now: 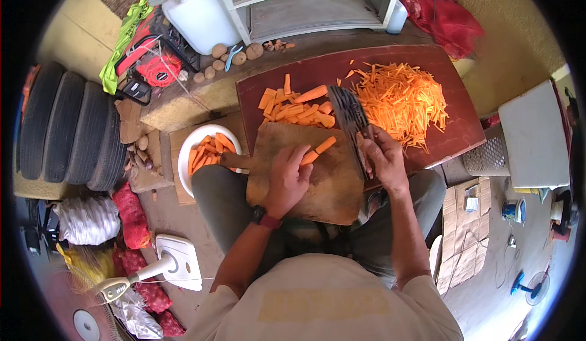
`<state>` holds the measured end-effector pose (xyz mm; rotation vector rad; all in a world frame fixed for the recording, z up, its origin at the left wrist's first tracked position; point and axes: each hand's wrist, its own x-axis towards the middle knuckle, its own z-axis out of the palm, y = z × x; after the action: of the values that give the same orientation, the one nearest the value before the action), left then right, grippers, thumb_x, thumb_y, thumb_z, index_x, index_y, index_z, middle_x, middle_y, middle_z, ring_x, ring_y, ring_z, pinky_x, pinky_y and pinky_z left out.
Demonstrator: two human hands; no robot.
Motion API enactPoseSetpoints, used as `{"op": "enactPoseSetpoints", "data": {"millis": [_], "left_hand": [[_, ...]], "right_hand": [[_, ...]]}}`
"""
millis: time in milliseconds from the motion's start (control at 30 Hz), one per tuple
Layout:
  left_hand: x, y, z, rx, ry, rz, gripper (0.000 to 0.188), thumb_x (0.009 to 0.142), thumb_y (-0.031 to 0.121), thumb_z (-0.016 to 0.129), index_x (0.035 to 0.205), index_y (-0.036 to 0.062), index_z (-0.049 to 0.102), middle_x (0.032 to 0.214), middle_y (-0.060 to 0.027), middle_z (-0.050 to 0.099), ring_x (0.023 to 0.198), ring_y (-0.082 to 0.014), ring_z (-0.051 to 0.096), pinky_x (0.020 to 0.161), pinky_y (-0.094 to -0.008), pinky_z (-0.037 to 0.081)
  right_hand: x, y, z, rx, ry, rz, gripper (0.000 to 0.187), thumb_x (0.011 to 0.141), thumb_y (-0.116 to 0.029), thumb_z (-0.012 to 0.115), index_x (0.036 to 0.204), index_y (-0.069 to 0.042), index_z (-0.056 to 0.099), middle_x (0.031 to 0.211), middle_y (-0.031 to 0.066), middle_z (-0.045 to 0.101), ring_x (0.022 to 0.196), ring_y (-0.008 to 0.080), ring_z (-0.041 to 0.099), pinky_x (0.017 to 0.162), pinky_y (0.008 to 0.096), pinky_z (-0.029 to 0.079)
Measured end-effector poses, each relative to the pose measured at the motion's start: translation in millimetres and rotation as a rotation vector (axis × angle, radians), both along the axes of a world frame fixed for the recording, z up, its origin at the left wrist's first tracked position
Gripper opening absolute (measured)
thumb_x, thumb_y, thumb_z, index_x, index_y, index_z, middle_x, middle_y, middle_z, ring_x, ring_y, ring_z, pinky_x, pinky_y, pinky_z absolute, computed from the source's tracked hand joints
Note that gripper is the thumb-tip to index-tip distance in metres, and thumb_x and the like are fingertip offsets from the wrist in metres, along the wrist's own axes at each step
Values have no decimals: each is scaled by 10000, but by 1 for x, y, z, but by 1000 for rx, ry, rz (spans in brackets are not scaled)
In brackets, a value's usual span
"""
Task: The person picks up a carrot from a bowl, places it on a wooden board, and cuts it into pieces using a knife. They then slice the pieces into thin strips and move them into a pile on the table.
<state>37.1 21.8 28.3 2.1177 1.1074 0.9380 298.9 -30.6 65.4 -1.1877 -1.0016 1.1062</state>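
My left hand (287, 179) rests on a wooden cutting board (323, 188) on my lap, its fingers pinching a carrot piece (318, 150). My right hand (381, 156) grips the handle of a wide dark cleaver (349, 112), whose blade points away over the board's far edge. Beyond the board lies a dark red tray (458, 127) with carrot chunks (293, 106) on its left and a heap of thin carrot strips (400, 97) on its right.
A white bowl (192, 142) of carrot pieces sits left of my knee. Stacked tyres (67, 127), red mesh sacks (131, 216), a white fan base (177, 261), a white jug (201, 14), a shelf (317, 5) and small potatoes (235, 54) surround me. Cardboard (467, 231) lies at right.
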Motion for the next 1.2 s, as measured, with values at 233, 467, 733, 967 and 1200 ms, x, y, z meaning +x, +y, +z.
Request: {"op": "enactPoseSetpoints", "data": {"millis": [233, 467, 733, 967, 1200], "left_hand": [[-4, 1, -8, 124, 122, 7, 474, 915, 88, 808, 1376, 79, 701, 1175, -137, 688, 1069, -387, 626, 941, -510, 495], [13, 8, 1, 176, 232, -40, 487, 911, 146, 831, 1377, 87, 701, 1093, -128, 633, 1097, -375, 604, 949, -501, 459], [15, 16, -20, 229, 240, -21, 335, 954, 140, 800, 1277, 70, 748, 1076, -107, 605, 1027, -360, 591, 877, -492, 447], [18, 18, -14, 314, 234, -16, 227, 983, 142, 769, 1189, 51, 738, 1016, -108, 579, 944, -349, 596, 830, -486, 445], [15, 19, -28, 267, 231, 76, 187, 1010, 139, 735, 1156, 24, 711, 967, -131, 576, 903, -357, 601, 823, -492, 450]], "right_hand": [[-10, -5, 13, -124, -178, 125, 335, 1115, -94, 642, 1439, -11, 658, 852, -34, 577, 630, 38, 475, 576, 248, 418], [-14, -6, 11, -118, -182, 114, 301, 1103, -100, 652, 1391, -15, 672, 832, -26, 574, 635, 40, 489, 578, 248, 426], [-18, -2, 17, -138, -223, 120, 333, 1128, -170, 661, 1405, 14, 657, 790, -82, 550, 603, 1, 488, 539, 190, 403], [-14, -3, 5, -201, -134, 92, 340, 1108, -165, 684, 1388, 26, 655, 816, -65, 594, 596, 4, 506, 502, 193, 383], [-9, 0, -3, -168, -68, 82, 354, 1105, -212, 693, 1357, 35, 664, 818, -48, 614, 584, 20, 523, 506, 192, 382]]}}
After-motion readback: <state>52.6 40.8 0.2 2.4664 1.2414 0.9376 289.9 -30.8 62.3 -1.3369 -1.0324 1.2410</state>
